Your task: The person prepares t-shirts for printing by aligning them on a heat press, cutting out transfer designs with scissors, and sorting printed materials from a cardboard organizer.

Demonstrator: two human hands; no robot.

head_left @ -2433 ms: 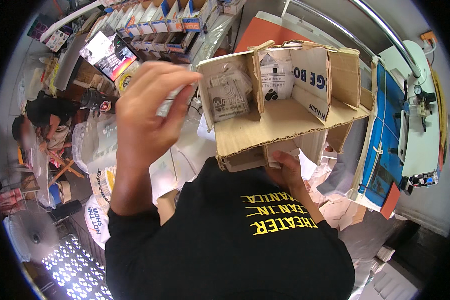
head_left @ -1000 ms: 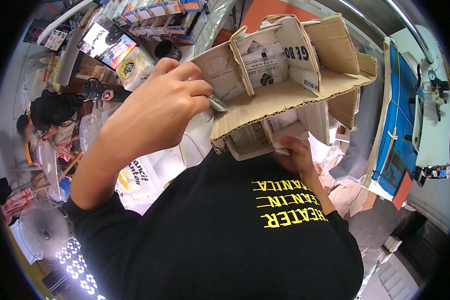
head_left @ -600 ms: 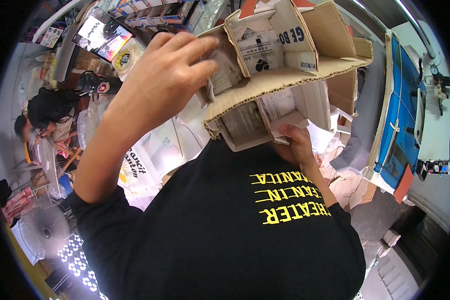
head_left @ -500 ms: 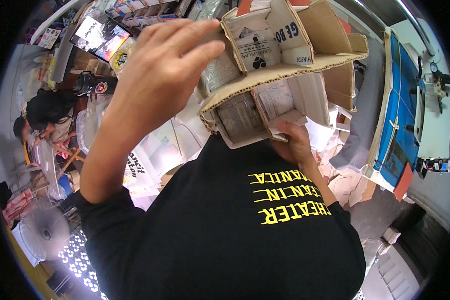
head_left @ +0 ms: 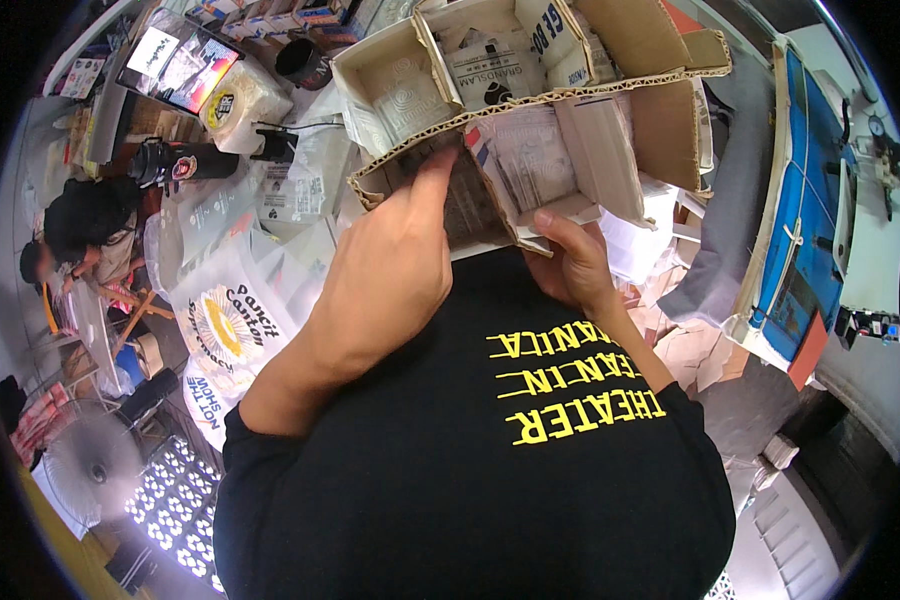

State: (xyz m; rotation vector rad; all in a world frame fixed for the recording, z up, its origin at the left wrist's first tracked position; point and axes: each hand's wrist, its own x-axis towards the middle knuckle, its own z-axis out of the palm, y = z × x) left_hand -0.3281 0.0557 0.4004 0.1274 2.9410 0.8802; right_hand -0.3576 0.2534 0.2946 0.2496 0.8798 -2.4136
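A cardboard box (head_left: 667,130) with several divided compartments is tilted up before my chest, a corrugated divider running across its middle. Clear plastic packets show inside: one packet (head_left: 532,150) in the near middle compartment, another packet (head_left: 493,78) with dark print beyond the divider. My left hand (head_left: 395,265) reaches into the near left compartment, index finger stretched down inside; its other fingertips are hidden. Gripping the near wall is my right hand (head_left: 575,265), thumb on a white inner flap and fingers underneath.
At the left stand a lit tablet (head_left: 180,65), a roll of clear tape (head_left: 245,100), a black mug (head_left: 303,64) and a black flask (head_left: 185,163). Printed plastic bags (head_left: 235,310) lie below them. A fan (head_left: 95,470) and a seated person (head_left: 90,225) are farther left.
My left hand has come down from above the box's far left corner into the near left compartment. The box has shifted slightly left and away, with my right hand still holding it.
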